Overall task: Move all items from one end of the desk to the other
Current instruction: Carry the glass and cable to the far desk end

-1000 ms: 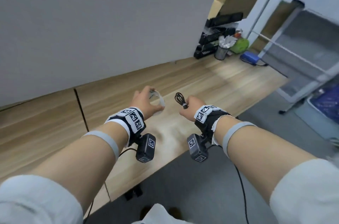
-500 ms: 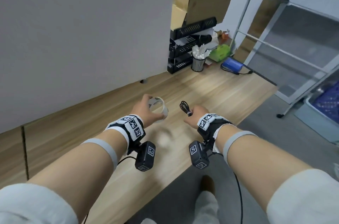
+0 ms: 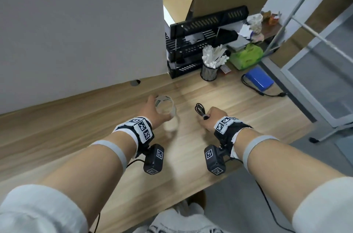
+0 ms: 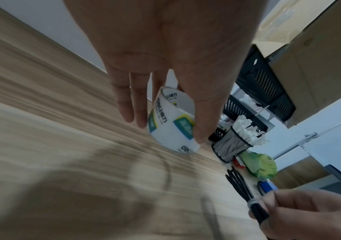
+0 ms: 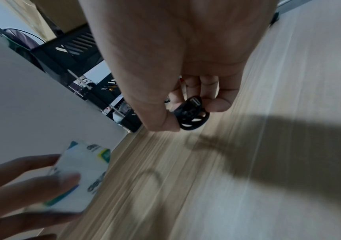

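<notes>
My left hand (image 3: pixel 152 112) grips a roll of clear tape (image 3: pixel 165 107) with a white, green and blue label (image 4: pixel 172 125), held above the wooden desk (image 3: pixel 76 127); thumb and fingers wrap its sides. My right hand (image 3: pixel 212 118) pinches a coiled black cable (image 3: pixel 199 109) bound by a tie; the coil (image 5: pixel 192 116) sticks out past the thumb, also above the desk. The two hands are side by side, a short gap apart. In the right wrist view the tape (image 5: pixel 79 177) shows blurred at lower left.
At the desk's far end stand a black tiered file tray (image 3: pixel 202 41), a mesh cup of white sticks (image 3: pixel 209 68), a green bag (image 3: pixel 246 56) and a blue block with a cord (image 3: pixel 259 79). A grey partition (image 3: pixel 76 22) runs along the back. A metal frame (image 3: pixel 315 61) stands right.
Both hands have carried the tape and the cable along the desk toward the cluttered end; the file tray and mesh cup are now much closer. Both grips are unchanged.
</notes>
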A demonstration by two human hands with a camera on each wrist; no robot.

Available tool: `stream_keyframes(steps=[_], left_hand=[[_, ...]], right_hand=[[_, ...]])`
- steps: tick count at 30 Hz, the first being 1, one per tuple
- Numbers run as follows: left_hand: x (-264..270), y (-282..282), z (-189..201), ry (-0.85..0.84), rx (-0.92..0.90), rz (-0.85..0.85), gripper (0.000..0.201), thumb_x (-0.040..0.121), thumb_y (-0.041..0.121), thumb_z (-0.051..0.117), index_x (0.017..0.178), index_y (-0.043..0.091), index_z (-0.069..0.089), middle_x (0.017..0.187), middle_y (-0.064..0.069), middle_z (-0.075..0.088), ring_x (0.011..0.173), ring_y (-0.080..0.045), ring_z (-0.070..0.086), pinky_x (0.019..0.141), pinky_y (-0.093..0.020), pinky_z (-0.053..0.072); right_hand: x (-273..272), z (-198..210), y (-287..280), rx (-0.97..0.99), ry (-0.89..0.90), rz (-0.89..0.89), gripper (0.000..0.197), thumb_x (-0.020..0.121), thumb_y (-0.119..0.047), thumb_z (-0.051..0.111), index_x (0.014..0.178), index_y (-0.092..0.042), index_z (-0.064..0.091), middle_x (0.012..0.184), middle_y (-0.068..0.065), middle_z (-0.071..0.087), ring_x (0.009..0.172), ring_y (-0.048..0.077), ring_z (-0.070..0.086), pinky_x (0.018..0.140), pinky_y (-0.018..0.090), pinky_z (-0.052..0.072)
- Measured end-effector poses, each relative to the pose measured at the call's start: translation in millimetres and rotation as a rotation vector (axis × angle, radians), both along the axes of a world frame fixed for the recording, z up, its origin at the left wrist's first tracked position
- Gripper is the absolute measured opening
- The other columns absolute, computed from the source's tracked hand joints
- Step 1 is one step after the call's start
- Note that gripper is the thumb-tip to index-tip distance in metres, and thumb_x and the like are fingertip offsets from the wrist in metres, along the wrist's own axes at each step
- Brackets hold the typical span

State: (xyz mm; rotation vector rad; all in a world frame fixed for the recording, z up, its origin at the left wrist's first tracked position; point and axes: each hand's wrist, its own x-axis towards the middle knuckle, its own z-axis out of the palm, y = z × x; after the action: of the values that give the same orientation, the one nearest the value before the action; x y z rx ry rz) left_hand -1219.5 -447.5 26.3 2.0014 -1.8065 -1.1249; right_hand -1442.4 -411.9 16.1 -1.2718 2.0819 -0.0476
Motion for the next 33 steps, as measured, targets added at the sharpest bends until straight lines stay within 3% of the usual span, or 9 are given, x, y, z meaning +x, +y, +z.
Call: stream_keyframes(steps=[4,8,13,15,19,23,27,30,33], left_hand=[[-25.2,-29.4,-30.7,0.046,0.036,0.023,0.105,0.056,0.049,0.087,0.143,0.026,0.033,0.131,-0.006,0.059,0.11,-0.029,0.061,0.096,-0.046,0.054],[-45.8,-50.4,-50.7,-0.022,0.072,0.018,0.097,0.067,0.046,0.086,0.145,0.022,0.033,0.134,-0.007,0.056,0.113,-0.03,0.061,0.096,-0.042,0.053],[-68.5,-77.7,-62.6,-0.059,0.121,0.112,0.097,0.063,0.046,0.086,0.141,0.026,0.03,0.13,-0.004,0.059,0.107,-0.031,0.063,0.093,-0.04,0.055],[-74.8,-87.6,-69.0,-0.069,0.103,0.159,0.097,0.064,0.045,0.086,0.141,0.024,0.031,0.132,-0.004,0.058,0.111,-0.031,0.062,0.095,-0.039,0.053],[-83.4,-101.2,-82.7,-0.049,0.053,0.306,0.09,0.069,0.046,0.082,0.14,0.027,0.031,0.134,-0.008,0.056,0.109,-0.036,0.064,0.094,-0.045,0.055],[-91.2,-109.4,-87.1,-0.01,-0.006,0.394,0.092,0.072,0.034,0.081,0.147,0.032,0.028,0.138,-0.011,0.054,0.113,-0.037,0.063,0.095,-0.046,0.055],[-96.8,-104.9,-85.2,0.101,-0.004,0.443,0.104,0.073,0.025,0.082,0.156,0.027,0.017,0.148,-0.009,0.049,0.127,-0.03,0.056,0.104,-0.041,0.049],[-89.0,-87.6,-83.3,0.105,0.005,0.507,0.109,0.074,0.018,0.083,0.158,0.028,0.013,0.155,-0.01,0.039,0.133,-0.031,0.049,0.109,-0.041,0.045],[-74.9,-60.0,-77.6,0.084,0.014,0.557,0.102,0.075,0.017,0.083,0.155,0.03,0.021,0.151,-0.012,0.037,0.124,-0.034,0.055,0.104,-0.046,0.05]], right_hand=[[-18.6,-15.9,-25.8,0.026,0.022,0.023,0.033,0.083,-0.042,0.067,0.085,-0.01,0.06,0.083,0.008,0.067,0.077,0.026,0.06,0.056,0.025,0.039],[-32.4,-30.1,-54.0,-0.018,0.055,0.018,0.032,0.082,-0.036,0.069,0.095,-0.008,0.064,0.093,0.009,0.069,0.078,0.026,0.058,0.06,0.025,0.039],[-37.6,-52.5,-105.1,-0.004,0.021,0.116,0.035,0.078,-0.027,0.069,0.107,-0.008,0.064,0.103,0.012,0.068,0.09,0.03,0.061,0.068,0.026,0.04],[-38.4,-64.4,-125.4,-0.014,0.008,0.153,0.035,0.078,-0.027,0.068,0.106,-0.007,0.062,0.104,0.013,0.066,0.093,0.031,0.062,0.068,0.026,0.039],[-43.5,-86.0,-150.8,-0.09,-0.048,0.126,0.028,0.079,-0.024,0.066,0.1,-0.007,0.059,0.098,0.013,0.066,0.082,0.03,0.059,0.064,0.027,0.04],[-44.5,-97.9,-161.9,-0.232,-0.118,0.023,0.031,0.076,-0.02,0.066,0.102,-0.003,0.059,0.101,0.017,0.065,0.093,0.035,0.061,0.073,0.035,0.05],[-40.6,-95.8,-165.3,-0.328,-0.136,-0.064,0.04,0.074,-0.018,0.07,0.109,-0.005,0.055,0.12,0.021,0.05,0.104,0.037,0.055,0.09,0.038,0.048],[-32.3,-89.9,-154.7,-0.392,-0.069,0.022,0.052,0.07,-0.022,0.073,0.113,-0.01,0.047,0.123,0.017,0.044,0.109,0.037,0.05,0.094,0.042,0.046],[-19.7,-78.4,-136.3,-0.469,0.069,0.116,0.05,0.068,-0.026,0.071,0.109,-0.014,0.045,0.122,0.011,0.045,0.111,0.033,0.048,0.091,0.042,0.044]])
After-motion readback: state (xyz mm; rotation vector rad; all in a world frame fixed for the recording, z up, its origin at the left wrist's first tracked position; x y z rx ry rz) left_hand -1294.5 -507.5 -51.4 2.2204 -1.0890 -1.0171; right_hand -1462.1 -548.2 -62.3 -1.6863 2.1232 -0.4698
